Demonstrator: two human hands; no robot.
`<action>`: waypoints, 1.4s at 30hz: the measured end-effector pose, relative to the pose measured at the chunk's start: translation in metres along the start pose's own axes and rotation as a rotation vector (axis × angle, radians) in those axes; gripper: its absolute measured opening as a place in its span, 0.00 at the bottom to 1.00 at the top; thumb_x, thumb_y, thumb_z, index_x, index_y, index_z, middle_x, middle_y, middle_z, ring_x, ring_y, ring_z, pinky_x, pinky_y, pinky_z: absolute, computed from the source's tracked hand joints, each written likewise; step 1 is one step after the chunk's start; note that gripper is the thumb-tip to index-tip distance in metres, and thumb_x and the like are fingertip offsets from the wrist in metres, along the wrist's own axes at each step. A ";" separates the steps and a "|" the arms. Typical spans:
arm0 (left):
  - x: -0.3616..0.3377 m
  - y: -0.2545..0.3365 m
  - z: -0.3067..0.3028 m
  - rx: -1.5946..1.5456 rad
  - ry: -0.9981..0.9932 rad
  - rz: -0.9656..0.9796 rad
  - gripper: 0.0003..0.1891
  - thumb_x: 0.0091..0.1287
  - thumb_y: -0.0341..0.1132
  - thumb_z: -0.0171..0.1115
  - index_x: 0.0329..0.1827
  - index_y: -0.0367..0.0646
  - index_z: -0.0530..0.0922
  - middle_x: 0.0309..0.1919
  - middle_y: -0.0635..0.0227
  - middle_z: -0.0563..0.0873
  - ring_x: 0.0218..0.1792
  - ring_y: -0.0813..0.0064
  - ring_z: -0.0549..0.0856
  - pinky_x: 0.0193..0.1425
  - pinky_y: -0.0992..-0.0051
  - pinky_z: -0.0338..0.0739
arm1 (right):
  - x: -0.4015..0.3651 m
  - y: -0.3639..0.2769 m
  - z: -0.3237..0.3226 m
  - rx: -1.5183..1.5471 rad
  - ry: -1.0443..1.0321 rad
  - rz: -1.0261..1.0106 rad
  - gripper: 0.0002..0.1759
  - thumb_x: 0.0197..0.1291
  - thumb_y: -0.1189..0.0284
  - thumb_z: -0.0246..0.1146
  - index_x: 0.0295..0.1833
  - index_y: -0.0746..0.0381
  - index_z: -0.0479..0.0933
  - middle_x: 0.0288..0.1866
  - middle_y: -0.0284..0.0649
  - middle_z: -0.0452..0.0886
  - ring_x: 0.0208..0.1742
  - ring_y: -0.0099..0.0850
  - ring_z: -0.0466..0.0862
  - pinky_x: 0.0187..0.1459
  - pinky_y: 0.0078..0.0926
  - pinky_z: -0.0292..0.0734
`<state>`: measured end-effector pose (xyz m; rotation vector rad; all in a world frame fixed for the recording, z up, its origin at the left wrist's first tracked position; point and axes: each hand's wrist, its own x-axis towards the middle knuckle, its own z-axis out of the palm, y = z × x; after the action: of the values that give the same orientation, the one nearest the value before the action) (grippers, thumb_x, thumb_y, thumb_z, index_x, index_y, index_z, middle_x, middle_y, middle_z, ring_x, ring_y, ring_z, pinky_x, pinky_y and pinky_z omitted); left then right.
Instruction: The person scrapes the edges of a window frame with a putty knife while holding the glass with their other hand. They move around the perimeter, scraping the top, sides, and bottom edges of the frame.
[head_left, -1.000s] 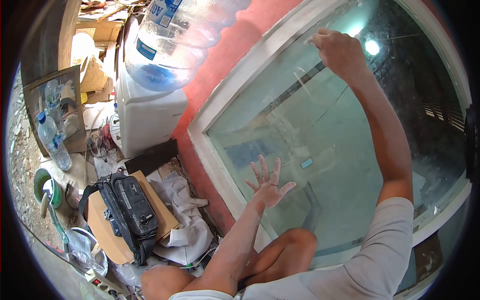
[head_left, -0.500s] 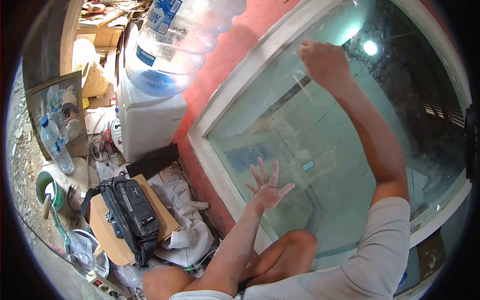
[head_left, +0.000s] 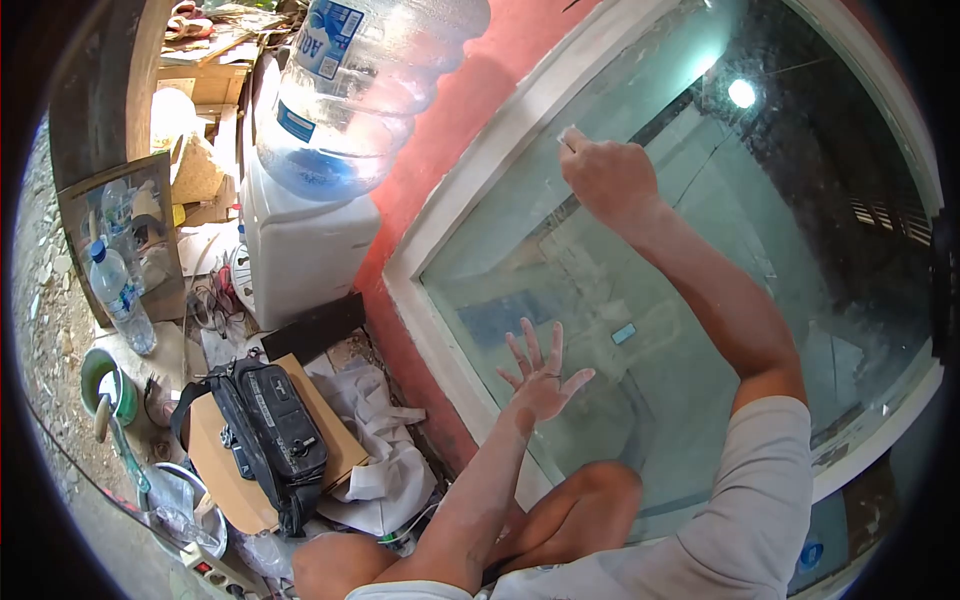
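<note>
A large glass pane (head_left: pixel 690 390) in a white frame (head_left: pixel 410 262) fills the right half of the view. My left hand (head_left: pixel 541 385) is open, fingers spread over the lower left part of the pane, seemingly resting on it. Higher up, my right hand (head_left: pixel 612 180) is closed near the upper left edge of the glass. A small whitish piece (head_left: pixel 570 137) sticks out between its thumb and fingers; its material is too small to tell. A small pale blue rectangle (head_left: pixel 623 333) shows in the glass, perhaps behind it or reflected.
At left, a big water bottle (head_left: pixel 345 110) stands on a white dispenser (head_left: pixel 310 250). Below are a black waist bag (head_left: pixel 275 430) on cardboard (head_left: pixel 215 480), white cloth (head_left: pixel 365 420), a small bottle (head_left: pixel 120 300), a green bucket (head_left: pixel 122 400) and a power strip (head_left: pixel 212 572).
My right hand has moved down and left along the pane, and the whitish piece in it now shows. My left hand has stayed almost in place. The view has shifted slightly.
</note>
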<state>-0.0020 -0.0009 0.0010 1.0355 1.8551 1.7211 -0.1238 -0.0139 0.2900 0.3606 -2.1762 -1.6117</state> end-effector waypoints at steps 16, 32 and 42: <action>0.001 0.000 0.000 -0.007 0.002 -0.017 0.59 0.66 0.78 0.54 0.87 0.66 0.28 0.82 0.55 0.13 0.79 0.36 0.13 0.70 0.16 0.30 | -0.005 0.125 -0.043 1.105 0.754 0.498 0.11 0.64 0.79 0.74 0.50 0.63 0.83 0.35 0.30 0.84 0.36 0.13 0.81 0.39 0.14 0.79; -0.002 0.000 0.000 -0.044 0.034 0.001 0.58 0.65 0.79 0.53 0.88 0.68 0.31 0.83 0.56 0.15 0.79 0.37 0.14 0.72 0.17 0.26 | -0.042 0.122 0.008 0.757 0.557 0.204 0.14 0.74 0.73 0.66 0.56 0.61 0.67 0.52 0.41 0.89 0.36 0.23 0.86 0.35 0.22 0.82; -0.003 -0.002 0.005 -0.029 0.025 -0.006 0.58 0.65 0.79 0.53 0.88 0.69 0.30 0.83 0.56 0.15 0.79 0.37 0.14 0.71 0.17 0.26 | -0.038 0.112 0.018 0.548 0.593 0.258 0.15 0.73 0.71 0.67 0.56 0.60 0.68 0.47 0.32 0.90 0.26 0.21 0.83 0.28 0.20 0.77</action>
<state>0.0027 0.0000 -0.0024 1.0005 1.8409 1.7600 -0.0943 0.0515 0.3864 0.5946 -2.0351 -0.6349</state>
